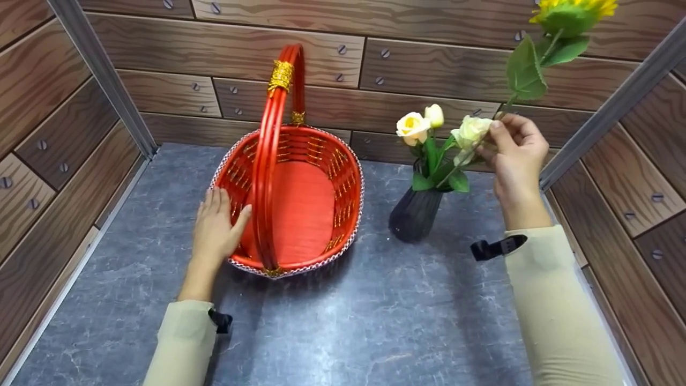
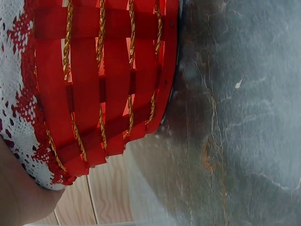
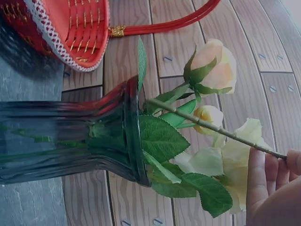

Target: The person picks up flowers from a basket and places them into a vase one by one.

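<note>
My right hand (image 1: 517, 155) pinches the stem (image 3: 216, 128) of a sunflower (image 1: 568, 19), whose yellow head stands above the hand. The stem's lower end is by the mouth of a dark ribbed glass vase (image 1: 415, 214); I cannot tell whether it is past the rim. The vase holds a peach rose (image 3: 214, 66), a pale bud (image 1: 434, 115) and a cream rose (image 1: 471, 131) with green leaves. My left hand (image 1: 217, 230) rests on the left rim of a red woven basket (image 1: 300, 206), fingers straight and thumb over the inside edge. White lace trim (image 2: 19, 84) lines that rim.
The basket's tall red handle (image 1: 265, 177) arches over it, wrapped in gold. A grey marbled tabletop (image 1: 348, 332) lies beneath. Wood-patterned panels (image 1: 429, 69) stand behind and on both sides, with grey metal posts (image 1: 104, 75) at the corners.
</note>
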`<state>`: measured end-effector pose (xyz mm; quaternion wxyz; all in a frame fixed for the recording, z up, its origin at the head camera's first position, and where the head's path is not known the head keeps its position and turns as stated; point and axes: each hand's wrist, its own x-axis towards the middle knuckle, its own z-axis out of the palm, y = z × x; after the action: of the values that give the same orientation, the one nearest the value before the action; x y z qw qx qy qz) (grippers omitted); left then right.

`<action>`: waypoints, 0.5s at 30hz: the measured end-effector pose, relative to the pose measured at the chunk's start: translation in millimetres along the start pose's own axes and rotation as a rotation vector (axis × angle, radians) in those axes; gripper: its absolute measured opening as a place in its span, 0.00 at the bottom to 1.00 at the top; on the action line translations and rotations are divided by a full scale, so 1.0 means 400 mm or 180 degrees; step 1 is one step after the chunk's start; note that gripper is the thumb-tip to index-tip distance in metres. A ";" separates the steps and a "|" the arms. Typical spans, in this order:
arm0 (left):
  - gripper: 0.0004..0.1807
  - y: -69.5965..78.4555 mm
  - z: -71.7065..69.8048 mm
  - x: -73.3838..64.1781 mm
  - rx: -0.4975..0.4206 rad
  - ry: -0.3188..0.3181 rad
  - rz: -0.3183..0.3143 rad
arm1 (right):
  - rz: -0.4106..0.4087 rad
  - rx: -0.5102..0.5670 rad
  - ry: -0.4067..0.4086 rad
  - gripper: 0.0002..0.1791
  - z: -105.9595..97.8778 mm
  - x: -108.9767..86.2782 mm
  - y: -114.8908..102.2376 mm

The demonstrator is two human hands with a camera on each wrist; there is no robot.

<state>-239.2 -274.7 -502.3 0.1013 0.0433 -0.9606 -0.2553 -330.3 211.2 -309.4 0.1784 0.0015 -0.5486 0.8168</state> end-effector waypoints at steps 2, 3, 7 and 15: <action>0.50 -0.001 0.000 0.000 0.0005 0.0002 0.0001 | -0.0026 -0.0026 0.0001 0.09 0.001 0.004 0.001; 0.50 -0.001 0.000 0.000 0.0013 0.0011 0.0005 | -0.0045 -0.0049 -0.0005 0.10 0.000 0.006 0.003; 0.49 -0.001 0.001 0.000 0.0029 0.0026 0.0010 | -0.0137 -0.0149 -0.0036 0.10 -0.001 0.010 0.014; 0.49 -0.004 0.004 0.001 0.0064 0.0049 0.0016 | -0.0256 -0.0366 0.0028 0.07 -0.010 0.012 0.054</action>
<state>-239.8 -275.4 -504.2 0.1088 0.0439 -0.9624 -0.2450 -340.2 209.2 -329.3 0.2132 0.0097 -0.5934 0.7761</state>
